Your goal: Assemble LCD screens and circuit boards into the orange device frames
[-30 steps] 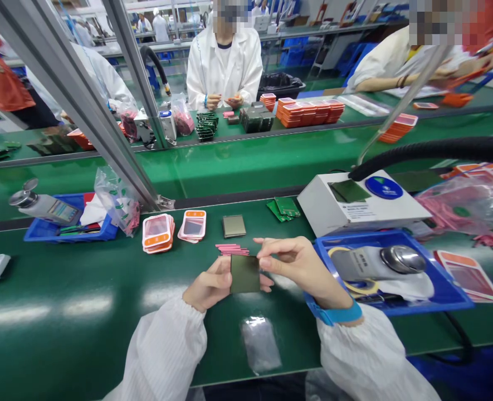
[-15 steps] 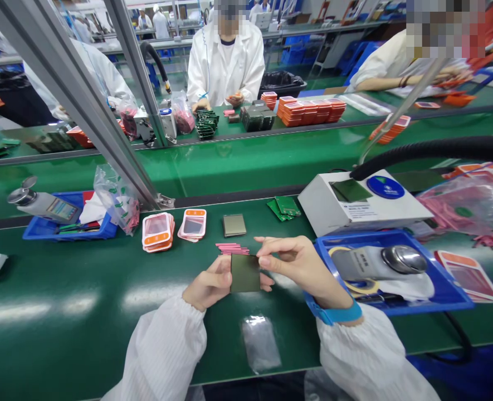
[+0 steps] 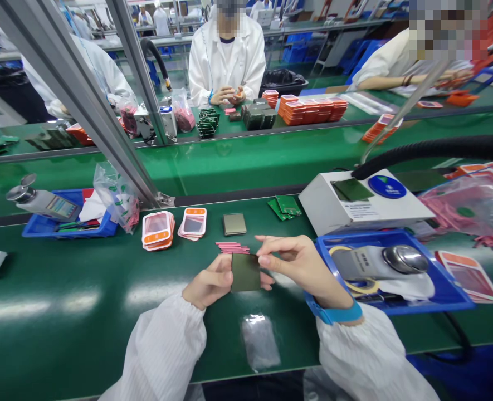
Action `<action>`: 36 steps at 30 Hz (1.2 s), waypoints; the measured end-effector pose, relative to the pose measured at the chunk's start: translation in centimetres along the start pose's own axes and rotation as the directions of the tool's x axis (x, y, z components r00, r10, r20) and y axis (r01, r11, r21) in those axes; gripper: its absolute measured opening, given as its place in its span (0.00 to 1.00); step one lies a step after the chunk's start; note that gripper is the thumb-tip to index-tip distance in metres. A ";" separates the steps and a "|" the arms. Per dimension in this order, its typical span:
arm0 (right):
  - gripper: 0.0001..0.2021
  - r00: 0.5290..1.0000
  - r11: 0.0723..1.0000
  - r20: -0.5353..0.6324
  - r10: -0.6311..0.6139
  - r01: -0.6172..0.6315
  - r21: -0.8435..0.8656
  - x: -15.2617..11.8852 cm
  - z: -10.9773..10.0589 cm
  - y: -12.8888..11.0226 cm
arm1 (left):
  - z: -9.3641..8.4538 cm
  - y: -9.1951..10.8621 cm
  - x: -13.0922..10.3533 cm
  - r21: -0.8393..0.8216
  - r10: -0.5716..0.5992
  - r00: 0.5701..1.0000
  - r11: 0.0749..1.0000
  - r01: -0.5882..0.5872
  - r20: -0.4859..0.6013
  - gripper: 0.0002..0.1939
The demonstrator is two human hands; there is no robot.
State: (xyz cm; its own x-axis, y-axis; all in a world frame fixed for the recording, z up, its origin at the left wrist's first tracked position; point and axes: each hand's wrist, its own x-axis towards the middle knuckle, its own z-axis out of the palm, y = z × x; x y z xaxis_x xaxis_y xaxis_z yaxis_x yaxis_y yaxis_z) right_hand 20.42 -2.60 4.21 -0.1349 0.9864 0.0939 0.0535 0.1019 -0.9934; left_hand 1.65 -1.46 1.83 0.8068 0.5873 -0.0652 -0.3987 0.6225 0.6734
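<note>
Head view: dark square panel held between two hands

The dark square panel [image 3: 246,273] lies between the left hand [image 3: 210,280] and the right hand [image 3: 296,262], above the green bench [image 3: 62,345]. The left hand grips its left side, thumb on the face; the right hand's thumb and forefinger make a narrow pinch at the upper right corner, the other fingers lifted. Fingertips show past the right edge. Both hands touch the panel, so neither is nearer, and being nearly square it has no clear long axis. Its face is flat, smooth, olive-dark and unmarked. Just beyond its top edge are pink strips [image 3: 232,248], with a paler square panel [image 3: 234,224] farther off; a clear plastic pouch [image 3: 260,342] lies on the wearer's side.
</note>
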 end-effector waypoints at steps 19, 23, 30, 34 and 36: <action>0.09 1.000 0.997 -0.002 -0.028 0.027 -0.077 -0.1 0.0 0.3 | -0.4 -0.2 0.0 -0.004 -0.012 1.000 1.000 0.012 0.005 0.30; 0.09 1.000 0.996 0.008 -0.023 0.023 -0.085 -0.1 0.1 0.2 | -0.5 -0.3 -0.1 -0.007 -0.021 1.000 1.000 0.021 -0.006 0.30; 0.09 0.998 0.992 0.003 -0.062 0.062 -0.112 -0.2 0.3 0.1 | -0.3 -0.1 0.0 -0.009 -0.017 1.000 1.000 0.017 -0.023 0.30; 0.08 0.996 0.985 0.010 -0.094 0.095 -0.143 -0.2 0.5 -0.1 | -0.3 -0.2 0.1 -0.009 -0.016 0.999 1.000 0.015 -0.028 0.30; 0.07 0.993 0.979 0.012 -0.119 0.119 -0.166 -0.3 0.6 -0.2 | -0.4 -0.2 0.1 -0.011 -0.012 1.000 1.000 0.012 -0.029 0.29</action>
State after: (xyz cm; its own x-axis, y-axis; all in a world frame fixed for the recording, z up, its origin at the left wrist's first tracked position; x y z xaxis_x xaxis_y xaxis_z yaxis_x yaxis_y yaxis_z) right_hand 19.89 -2.96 4.37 -0.1526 0.9656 0.2106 0.2008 0.2390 -0.9500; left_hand 1.65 -1.33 1.41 0.7986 0.5943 -0.0946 -0.3940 0.6352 0.6643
